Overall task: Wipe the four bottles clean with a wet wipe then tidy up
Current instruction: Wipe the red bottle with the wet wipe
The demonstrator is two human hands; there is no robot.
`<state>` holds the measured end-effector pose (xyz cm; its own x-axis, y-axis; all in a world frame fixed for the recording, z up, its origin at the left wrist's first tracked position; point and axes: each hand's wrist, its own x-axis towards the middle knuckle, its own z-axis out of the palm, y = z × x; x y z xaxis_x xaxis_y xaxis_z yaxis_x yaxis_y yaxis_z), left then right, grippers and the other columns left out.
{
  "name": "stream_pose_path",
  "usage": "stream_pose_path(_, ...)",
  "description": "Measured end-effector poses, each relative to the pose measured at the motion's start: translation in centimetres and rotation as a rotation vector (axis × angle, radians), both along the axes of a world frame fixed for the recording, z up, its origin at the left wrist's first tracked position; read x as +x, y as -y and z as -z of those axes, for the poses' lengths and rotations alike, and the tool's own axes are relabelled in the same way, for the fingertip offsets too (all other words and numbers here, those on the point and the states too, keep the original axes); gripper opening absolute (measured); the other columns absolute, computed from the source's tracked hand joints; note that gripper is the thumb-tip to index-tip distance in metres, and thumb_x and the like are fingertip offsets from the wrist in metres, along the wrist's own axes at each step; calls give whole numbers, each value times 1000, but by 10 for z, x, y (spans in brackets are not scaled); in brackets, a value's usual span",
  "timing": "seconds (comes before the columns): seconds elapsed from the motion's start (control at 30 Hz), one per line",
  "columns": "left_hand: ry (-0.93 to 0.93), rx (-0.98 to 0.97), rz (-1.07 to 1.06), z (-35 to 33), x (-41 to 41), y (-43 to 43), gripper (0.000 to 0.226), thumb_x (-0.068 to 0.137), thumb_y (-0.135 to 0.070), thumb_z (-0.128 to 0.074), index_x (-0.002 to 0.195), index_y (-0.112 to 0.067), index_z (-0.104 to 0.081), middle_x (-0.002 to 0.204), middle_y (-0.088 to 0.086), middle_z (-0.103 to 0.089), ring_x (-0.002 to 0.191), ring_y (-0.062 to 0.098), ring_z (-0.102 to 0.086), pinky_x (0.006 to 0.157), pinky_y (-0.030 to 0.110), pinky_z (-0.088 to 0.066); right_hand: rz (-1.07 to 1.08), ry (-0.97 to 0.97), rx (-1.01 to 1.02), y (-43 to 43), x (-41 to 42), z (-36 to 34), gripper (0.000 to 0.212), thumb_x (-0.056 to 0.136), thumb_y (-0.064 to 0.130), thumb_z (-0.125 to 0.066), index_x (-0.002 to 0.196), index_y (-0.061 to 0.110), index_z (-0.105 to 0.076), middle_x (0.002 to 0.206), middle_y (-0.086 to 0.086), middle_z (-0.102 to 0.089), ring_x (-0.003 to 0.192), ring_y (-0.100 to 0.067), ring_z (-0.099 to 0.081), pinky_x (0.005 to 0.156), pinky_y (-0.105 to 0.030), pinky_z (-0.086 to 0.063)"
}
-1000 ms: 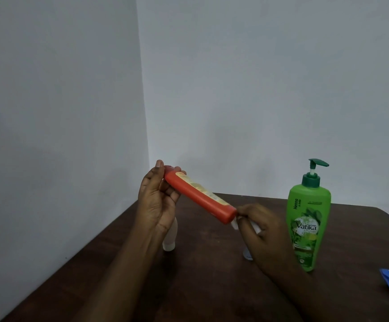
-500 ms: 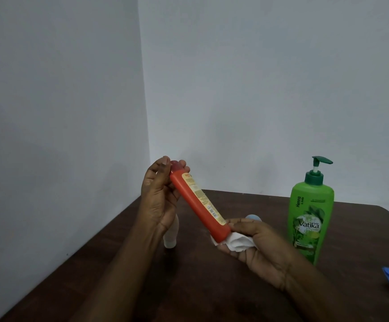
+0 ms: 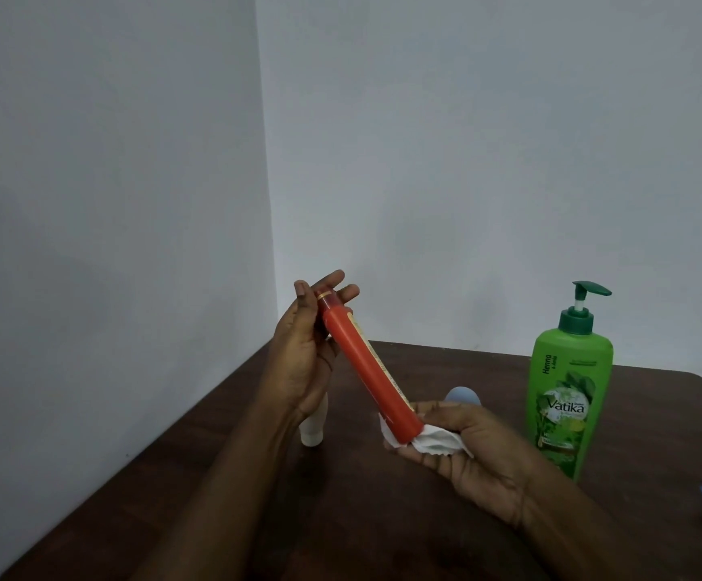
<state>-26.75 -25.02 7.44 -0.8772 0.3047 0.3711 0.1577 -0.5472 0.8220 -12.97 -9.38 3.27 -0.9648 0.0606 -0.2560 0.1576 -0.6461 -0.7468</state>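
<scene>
The near counter (image 3: 341,517) between my forearms is lying open for my grip. The green pump bottle (image 3: 569,396) is standing just right of my right hand (image 3: 475,446), blocking that side, while the white bottle (image 3: 313,429) is standing behind my left wrist.

Left hand (image 3: 305,358) holds slim orange plastic bottle (image 3: 366,364) tilted, cap toward 11 o'clock; base pressed into crumpled white wet wipe (image 3: 433,441) in right hand (image 3: 473,450) (palm up). Green pump bottle (image 3: 567,396) upright at 3 o'clock.
</scene>
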Motion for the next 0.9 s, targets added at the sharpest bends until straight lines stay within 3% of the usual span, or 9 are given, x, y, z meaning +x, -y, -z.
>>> stream_pose_path(0.1, -1, 46, 97, -2, -1, 7, 54, 102, -47, -47, 138, -11, -64, 125, 14, -72, 117, 22, -66, 92, 34, -58, 6, -87, -112, 0, 3, -1, 50, 60, -22, -81, 105, -30, -59, 107, -45, -64, 81, -48, -73, 55, -51, -63)
stream_pose_path(0.17, -25, 41, 67, -2, 0, 6, 57, 93, -47, -56, 134, -9, -66, 121, 15, -70, 114, 24, -64, 88, 34, -60, 49, -135, -132, 1, 3, -10, 6, 77, -28, -61, 82, -26, -65, 110, -48, -59, 83, -51, -68, 43, -38, -59)
stream_pose_path(0.27, -79, 8, -56, -3, 2, 3, 51, 85, -45, -65, 124, -13, -73, 131, 20, -67, 122, 34, -65, 87, 36, -62, 158, -141, -185, -10, -3, -8, 27, 93, -25, -29, 91, -19, -55, 101, -46, -62, 70, -47, -73, 57, -48, -63)
stream_pose_path(0.33, -126, -4, -117, -2, 1, 4, 46, 83, -47, -67, 118, -20, -76, 128, 16, -70, 123, 34, -65, 89, 39, -62, 184, -128, -142, -8, -1, -7, 22, 95, -22, -34, 94, -10, -53, 101, -47, -62, 71, -51, -72, 63, -60, -59)
stream_pose_path(0.4, -177, -18, -168, -2, -2, 5, 46, 81, -50, -67, 117, -23, -76, 125, 8, -73, 122, 31, -67, 92, 44, -62, 180, -82, -97, -9, 0, -6, 18, 98, -16, -38, 98, -8, -55, 105, -47, -63, 76, -52, -73, 62, -62, -59)
stream_pose_path(0.5, -212, -22, -213, -3, -3, 7, 39, 83, -49, -66, 113, -27, -77, 120, -2, -76, 119, 27, -68, 92, 46, -62, 162, -58, 11, -11, 0, -5, 17, 102, -11, -39, 103, -15, -56, 96, -44, -67, 74, -48, -74, 65, -55, -60)
stream_pose_path(0.6, -227, -34, -229, -3, -3, 7, 35, 84, -47, -66, 112, -30, -77, 118, -5, -76, 119, 25, -69, 88, 41, -63, 173, -43, 89, -13, -1, -4, 22, 101, -10, -43, 115, -18, -57, 106, -43, -67, 83, -46, -75, 66, -48, -64)
stream_pose_path(0.73, -268, -63, -248, -1, -4, 6, 37, 83, -48, -67, 114, -30, -76, 121, -5, -76, 120, 23, -68, 88, 37, -62, 229, -5, 195, -17, -3, -5, 27, 99, -10, -45, 121, -14, -60, 103, -36, -71, 67, -36, -76, 46, -35, -60)
stream_pose_path(0.9, -275, -86, -254, 1, -5, 6, 33, 82, -48, -69, 110, -34, -77, 117, -10, -77, 120, 20, -69, 95, 40, -61, 313, 3, 315, -19, -2, -5, 24, 97, -13, -46, 111, -5, -64, 97, -25, -71, 58, -31, -72, 36, -27, -51)
